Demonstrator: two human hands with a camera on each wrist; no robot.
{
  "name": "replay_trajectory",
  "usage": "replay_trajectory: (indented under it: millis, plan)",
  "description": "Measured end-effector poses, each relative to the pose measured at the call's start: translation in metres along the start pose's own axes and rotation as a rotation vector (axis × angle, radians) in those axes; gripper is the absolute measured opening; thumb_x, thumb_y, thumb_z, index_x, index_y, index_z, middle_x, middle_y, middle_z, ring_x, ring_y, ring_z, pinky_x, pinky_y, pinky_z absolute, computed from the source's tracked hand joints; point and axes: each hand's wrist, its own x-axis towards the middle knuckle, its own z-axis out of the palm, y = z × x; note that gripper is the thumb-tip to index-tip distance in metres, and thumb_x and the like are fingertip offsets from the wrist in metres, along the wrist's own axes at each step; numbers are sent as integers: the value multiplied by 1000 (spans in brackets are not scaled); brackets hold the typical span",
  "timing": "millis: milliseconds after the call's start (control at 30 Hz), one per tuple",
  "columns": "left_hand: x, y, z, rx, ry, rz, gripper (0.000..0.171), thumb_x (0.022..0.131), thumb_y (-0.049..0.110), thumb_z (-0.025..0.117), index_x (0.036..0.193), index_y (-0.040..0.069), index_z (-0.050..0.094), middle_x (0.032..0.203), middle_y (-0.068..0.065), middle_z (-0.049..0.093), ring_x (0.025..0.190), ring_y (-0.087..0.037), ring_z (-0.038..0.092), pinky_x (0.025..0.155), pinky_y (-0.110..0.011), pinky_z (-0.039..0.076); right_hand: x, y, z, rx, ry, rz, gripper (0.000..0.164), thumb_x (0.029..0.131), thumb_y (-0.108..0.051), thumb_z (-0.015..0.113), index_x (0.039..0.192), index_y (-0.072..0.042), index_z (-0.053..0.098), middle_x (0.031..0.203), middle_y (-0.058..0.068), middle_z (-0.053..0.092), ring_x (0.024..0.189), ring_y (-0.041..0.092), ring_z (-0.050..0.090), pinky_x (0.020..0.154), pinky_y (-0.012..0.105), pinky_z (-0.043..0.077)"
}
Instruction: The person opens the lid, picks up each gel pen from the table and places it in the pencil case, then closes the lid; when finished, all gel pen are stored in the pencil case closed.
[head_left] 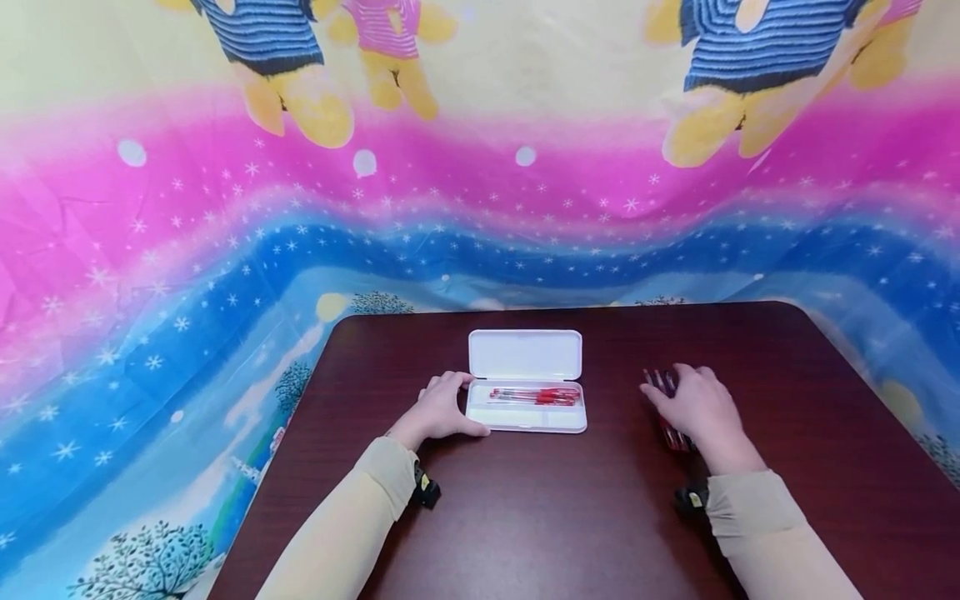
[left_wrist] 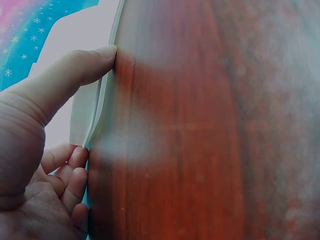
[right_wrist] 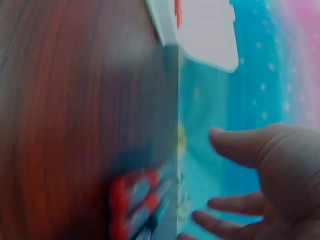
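Note:
A white pencil case (head_left: 480, 421) lies on the table with its lid (head_left: 525, 354) raised at the back. Several red pens (head_left: 551, 397) rest in its tray. My left hand (head_left: 442, 407) grips the case's left end, thumb at the front edge and curled fingertips at the corner, as the left wrist view shows. Over on the right, my right hand (head_left: 705, 408) hovers by a bunch of red and clear pens (right_wrist: 140, 200) lying on the table, which it partly hides in the head view. Its thumb and fingers are spread, apart from the pens in the right wrist view.
The dark brown table (head_left: 547, 517) has rounded far corners. Behind it hangs a colourful printed cloth (head_left: 480, 200). Each wrist wears a small black camera, one (head_left: 427, 487) on the left and one (head_left: 690, 500) on the right.

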Motion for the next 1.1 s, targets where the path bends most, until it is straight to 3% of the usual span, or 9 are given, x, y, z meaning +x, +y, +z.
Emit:
replay_trajectory:
  millis: [100,200,267,533,767,1100]
  plan:
    - [1,-1,0,5,0,3,105,69,58,100,155,15,57,146,-7,63,138,-33,51,118,-57,42,-6,19,-5,-8,-92,72,83,104,-50,68,146,20,49,126,44,60,99,48,63,83,59,61]
    - [1,-1,1,8,-1,1,105,69,58,100,155,16,56,146,-7,63,138,-33,51,118,-57,42,-10,32,-6,14,-145,116,75,105,-44,68,141,20,54,119,40,66,85,37,63,68,45,59]
    - [1,-1,1,12,-1,-3,105,69,58,100,155,16,56,146,-7,63,139,-33,51,118,-57,42,-12,36,-5,25,-149,130,68,105,-41,68,138,18,59,118,38,69,82,34,63,66,42,56]
    - [0,-1,0,10,-2,-15,105,70,58,100,156,16,56,145,-7,63,139,-32,51,118,-57,43,-20,38,1,-2,-56,133,48,105,-34,67,125,9,75,121,36,74,91,44,68,76,55,57]
    - [-1,-1,-1,6,3,-11,105,69,57,100,155,15,56,145,-7,63,138,-32,51,118,-57,43,-22,36,4,35,-39,151,42,104,-32,69,117,6,80,105,29,78,76,33,64,63,42,52]
    - [0,0,-1,7,-1,3,104,70,56,100,155,15,57,145,-7,63,137,-32,52,117,-56,42,-21,41,1,27,-32,151,39,102,-33,67,108,2,82,101,27,78,75,33,66,62,46,54]
